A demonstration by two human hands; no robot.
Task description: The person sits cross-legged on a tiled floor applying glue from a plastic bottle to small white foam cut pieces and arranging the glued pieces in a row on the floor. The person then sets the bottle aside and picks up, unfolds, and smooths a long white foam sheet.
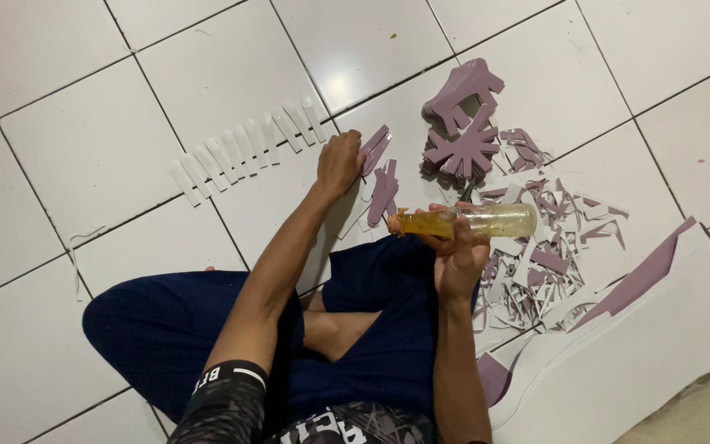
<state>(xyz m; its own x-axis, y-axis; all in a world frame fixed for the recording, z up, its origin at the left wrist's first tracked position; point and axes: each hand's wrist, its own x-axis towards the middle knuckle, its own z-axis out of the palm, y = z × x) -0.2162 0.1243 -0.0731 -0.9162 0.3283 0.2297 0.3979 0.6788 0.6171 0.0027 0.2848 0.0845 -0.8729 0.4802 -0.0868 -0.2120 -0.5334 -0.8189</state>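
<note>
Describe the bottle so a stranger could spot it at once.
Start at the white tiled floor, then the person's crossed legs in blue shorts. Above them the right hand holds a clear bottle sideways; unlike the flat purple scraps around it, it is round, with yellowish liquid.

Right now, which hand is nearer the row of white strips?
Left. The left hand is on a purple piece just right of the white strips. The right hand holds a bottle of yellowish liquid farther right, above the lap.

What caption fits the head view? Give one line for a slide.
Seated on white tiles, right hand holds a clear bottle of yellow liquid; left hand presses a purple cutout.
</note>
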